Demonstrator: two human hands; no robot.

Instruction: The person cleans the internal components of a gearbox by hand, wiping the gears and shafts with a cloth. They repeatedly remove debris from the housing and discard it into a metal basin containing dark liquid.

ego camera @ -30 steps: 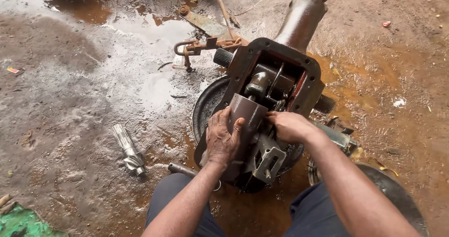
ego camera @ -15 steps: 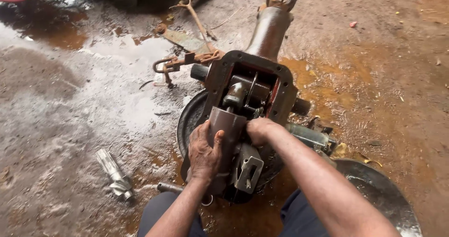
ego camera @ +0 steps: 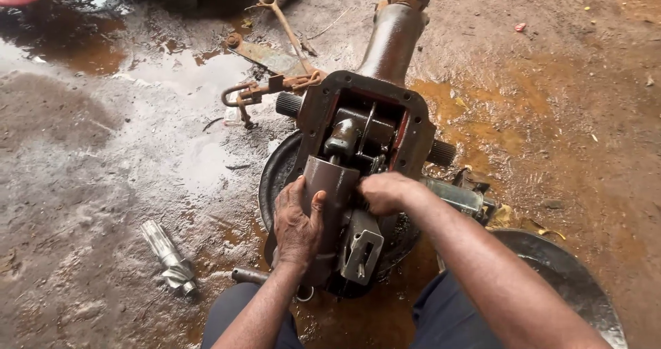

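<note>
A rusty brown gearbox housing (ego camera: 413, 139) with an open rectangular top lies on the wet ground, its gears and shift rods exposed. A long tube (ego camera: 392, 36) extends from it away from me. My left hand (ego camera: 296, 221) grips a brown metal cylinder sleeve (ego camera: 329, 180) at the housing's near end. My right hand (ego camera: 382, 191) is curled beside that sleeve, fingers pressed into the mechanism; what they hold is hidden. A grey bracket (ego camera: 361, 246) sits just below both hands.
A splined pinion shaft (ego camera: 167, 256) lies on the mud at lower left. Rusty linkage rods (ego camera: 275, 53) lie behind the housing. A dark round pan (ego camera: 275, 177) sits under the housing, another pan (ego camera: 564, 280) by my right arm. Puddles cover the upper left.
The view drifted left and down between the first two frames, then steadied. My right hand has shifted slightly against the sleeve. My left hand keeps its grip.
</note>
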